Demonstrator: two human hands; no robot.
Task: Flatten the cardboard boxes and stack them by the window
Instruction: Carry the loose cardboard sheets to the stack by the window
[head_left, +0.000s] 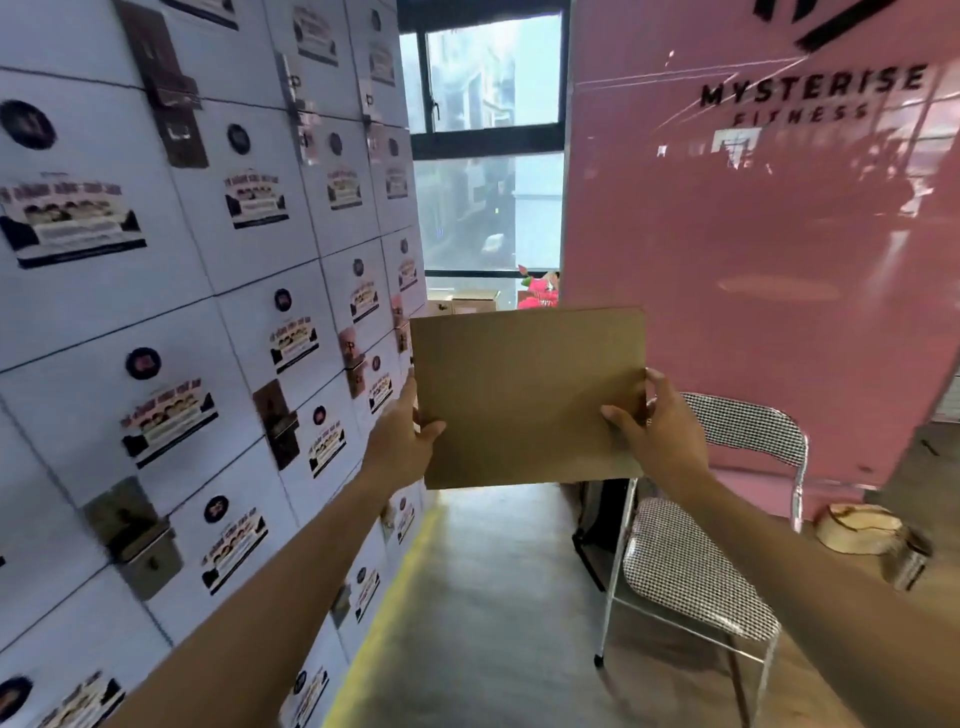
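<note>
As both hands grip its side edges, left hand (410, 436) and right hand (657, 426), a flattened cardboard box (527, 395) is carried upright. It faces the window (488, 156) ahead, likely bound for stacking there.

The cardboard (527, 395) is plain brown board, matt and smooth, with no print on the face that shows. The lockers (218, 322) have white, smooth doors with a faint sheen, paper stickers (72, 223) stuck on them, and dull brushed-metal latches (140, 540). The pink wall (769, 270) is glossy, mirroring the room, with black lettering. The chair (691, 566) has a shiny chromed metal frame and black-and-white checked cloth on seat and back. The floor (498, 597) looks like smooth, matt grey concrete with a painted yellow stripe. The wood slice (860, 527) is pale, with rough bark. The window (488, 156) is clear glass in a dark frame.
</note>
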